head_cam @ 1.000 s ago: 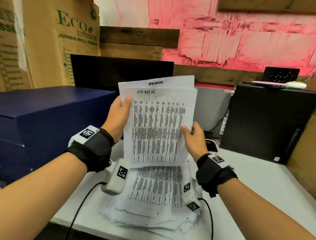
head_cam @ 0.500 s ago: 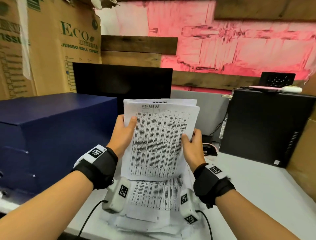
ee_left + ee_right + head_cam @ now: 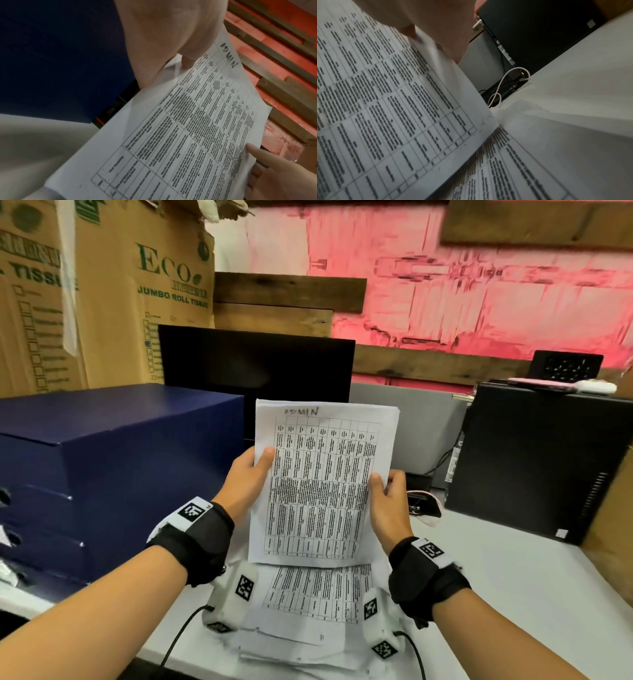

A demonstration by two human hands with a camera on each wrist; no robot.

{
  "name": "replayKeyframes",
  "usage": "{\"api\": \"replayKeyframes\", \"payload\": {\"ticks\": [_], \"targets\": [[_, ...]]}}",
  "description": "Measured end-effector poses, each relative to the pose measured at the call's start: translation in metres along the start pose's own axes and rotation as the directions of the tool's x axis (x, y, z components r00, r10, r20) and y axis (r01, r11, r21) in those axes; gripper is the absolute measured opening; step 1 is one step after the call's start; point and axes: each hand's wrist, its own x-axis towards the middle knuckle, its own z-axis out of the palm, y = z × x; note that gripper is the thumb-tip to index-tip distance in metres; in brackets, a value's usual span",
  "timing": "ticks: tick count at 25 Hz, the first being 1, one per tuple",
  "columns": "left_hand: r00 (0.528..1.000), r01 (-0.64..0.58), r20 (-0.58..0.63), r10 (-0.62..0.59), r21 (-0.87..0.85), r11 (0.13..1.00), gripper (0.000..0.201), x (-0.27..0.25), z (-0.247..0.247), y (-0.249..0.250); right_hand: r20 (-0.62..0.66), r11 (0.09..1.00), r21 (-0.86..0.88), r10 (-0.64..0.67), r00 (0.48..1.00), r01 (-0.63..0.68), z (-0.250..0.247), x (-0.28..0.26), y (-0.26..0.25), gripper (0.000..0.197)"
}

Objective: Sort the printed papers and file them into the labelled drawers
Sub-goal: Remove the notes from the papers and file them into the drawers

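I hold a thin stack of printed sheets upright above the desk, its front page a table headed "ADMIN" in handwriting. My left hand pinches the stack's left edge, thumb on the front. At the right edge my right hand grips it the same way. More printed papers lie in a loose pile on the white desk right under the stack, seen also in the right wrist view. The dark blue drawer unit stands at the left; its labels are out of view.
A black monitor stands behind the sheets, a black computer tower at the right with cables beside it. Tall cardboard boxes rise behind the drawer unit. A grey partition closes the back.
Both hands have lowered the stack toward the desk and squared it: the rear sheet that stuck out at the top now lines up behind the front page.
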Motion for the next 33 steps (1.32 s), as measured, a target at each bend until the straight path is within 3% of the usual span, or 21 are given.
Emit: {"api": "replayKeyframes", "payload": {"ticks": [4, 8, 16, 18, 20, 22, 24, 29, 33], "targets": [[1.0, 0.003, -0.001, -0.003, -0.072, 0.997, 0.031, -0.003, -0.003, -0.004, -0.058, 1.0, 0.013, -0.027, 0.998, 0.028, 0.007, 0.0, -0.003, 0.012], [0.996, 0.05, 0.077, -0.054, 0.049, 0.998, 0.023, -0.015, -0.012, -0.018, 0.001, 1.0, -0.016, 0.0, 1.0, 0.0, 0.012, -0.003, 0.007, 0.01], [1.0, 0.018, -0.016, -0.016, 0.1, 0.995, 0.027, -0.026, -0.063, 0.01, 0.101, 0.996, 0.04, -0.081, 0.992, 0.077, 0.046, 0.0, -0.014, 0.017], [0.999, -0.023, -0.043, 0.029, 0.129, 0.991, 0.028, -0.036, -0.078, 0.024, 0.053, 0.991, 0.023, -0.129, 0.99, 0.128, 0.067, -0.004, -0.023, 0.017], [0.986, -0.132, -0.067, 0.155, 0.267, 0.955, 0.029, -0.051, -0.093, 0.04, 0.0, 0.984, 0.0, -0.179, 0.984, 0.179, 0.088, -0.011, -0.034, 0.017], [0.928, -0.312, -0.021, 0.372, 0.503, 0.806, 0.025, -0.072, -0.114, 0.056, -0.016, 0.973, -0.025, -0.229, 0.973, 0.229, 0.109, -0.022, -0.046, 0.017], [0.871, -0.406, 0.04, 0.489, 0.617, 0.674, 0.02, -0.09, -0.138, 0.065, -0.016, 0.966, -0.019, -0.26, 0.966, 0.26, 0.129, -0.035, -0.056, 0.021], [0.855, -0.26, -0.147, 0.498, 0.709, 0.656, 0.016, -0.115, -0.208, 0.056, 0.036, 0.97, -0.012, -0.241, 0.97, 0.242, 0.167, -0.059, -0.062, 0.021], [0.892, 0.001, -0.291, 0.347, 0.767, 0.641, 0.016, -0.127, -0.268, 0.023, 0.079, 0.966, -0.029, -0.253, 0.964, 0.256, 0.178, -0.065, -0.055, 0.018]]}}
